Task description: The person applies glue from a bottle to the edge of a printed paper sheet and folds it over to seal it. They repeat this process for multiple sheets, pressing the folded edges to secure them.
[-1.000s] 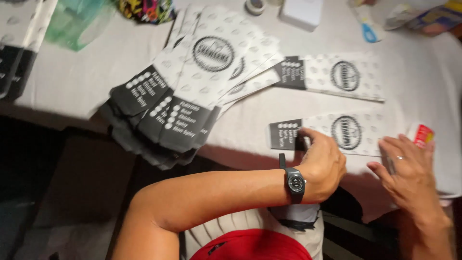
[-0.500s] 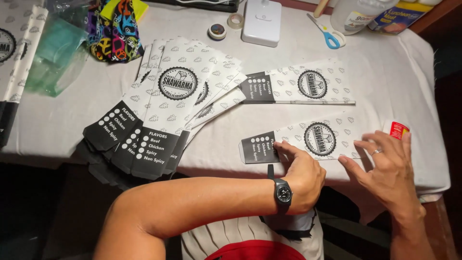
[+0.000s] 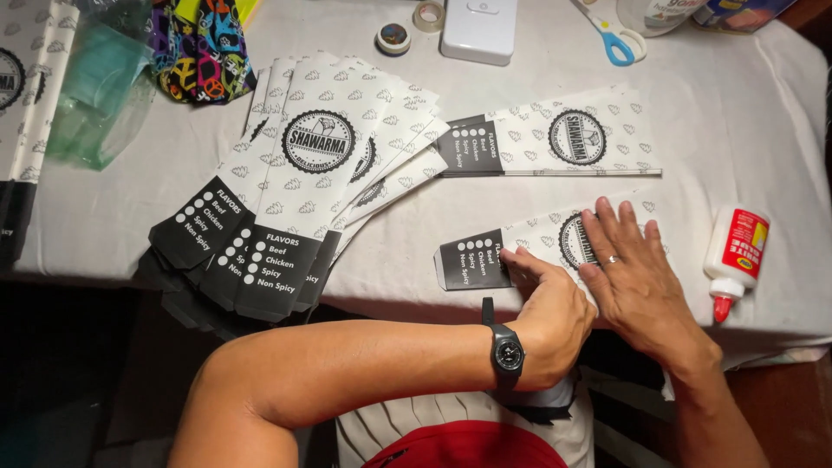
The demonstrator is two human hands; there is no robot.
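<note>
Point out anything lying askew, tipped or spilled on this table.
The white glue bottle lies on its side near the table's right edge, red tip toward the person; no spill shows. The fanned stack of printed paper sleeves overhangs the front edge. Both hands press the nearest sleeve flat.

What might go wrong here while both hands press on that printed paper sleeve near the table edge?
The paper sleeve lies close to the table's front edge, so a push from the left hand could slide it off. The right hand covers its middle; uneven pressure might crease it. The glue bottle lies on its side nearby, and it might leak or be knocked over the edge.
</note>
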